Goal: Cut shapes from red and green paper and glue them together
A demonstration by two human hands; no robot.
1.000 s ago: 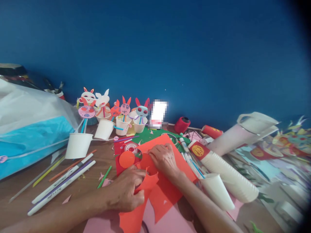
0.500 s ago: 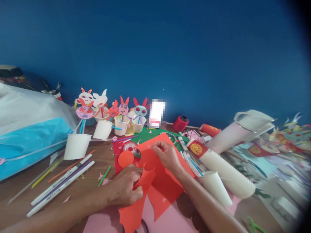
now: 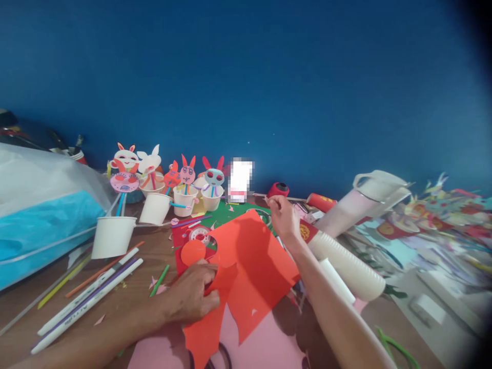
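My left hand (image 3: 198,292) is closed on a cut sheet of orange-red paper (image 3: 265,246), at its narrow left strip. The sheet has curved notches cut from its edges and lies partly over pink paper (image 3: 161,346). Just beyond my left hand is a cut orange disc (image 3: 193,252). My right hand (image 3: 283,215) is raised above the sheet's right edge, thumb and fingers drawn together; whether something small is between them I cannot make out. Dark loops like scissor handles (image 3: 223,356) show partly beneath the paper at the bottom.
Paper cups holding rabbit-faced figures (image 3: 187,177) stand at the back left. White markers (image 3: 88,307) lie left. A stack of paper cups (image 3: 346,261) and a pitcher (image 3: 357,202) lie to the right. Green paper (image 3: 234,212) and a tape roll (image 3: 200,234) sit beyond the sheet.
My right hand has lifted off the orange-red sheet and moved right and away from me. My left hand keeps hold of the paper. The view has turned slightly right.
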